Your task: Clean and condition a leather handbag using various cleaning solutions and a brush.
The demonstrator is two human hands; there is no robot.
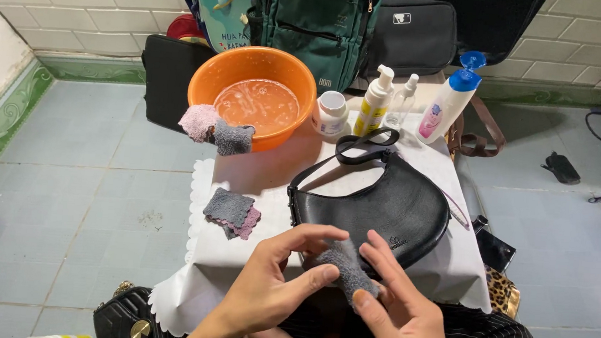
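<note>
Left hand (pixel 270 285) and right hand (pixel 400 313) both pinch 1 grey cloth (pixel 348 266), fingers part-curled, over the black handbag (pixel 376 203).

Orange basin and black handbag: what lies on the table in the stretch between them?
In the head view, between the orange basin and the black handbag lies only bare white tablecloth. The white jar stands off to the side.

Grey cloth (pixel 348 266), black handbag (pixel 383 208), orange basin (pixel 211 76), white tablecloth (pixel 243 175)

Bright, even light; soft shadows, slight wide-angle edge distortion.
</note>
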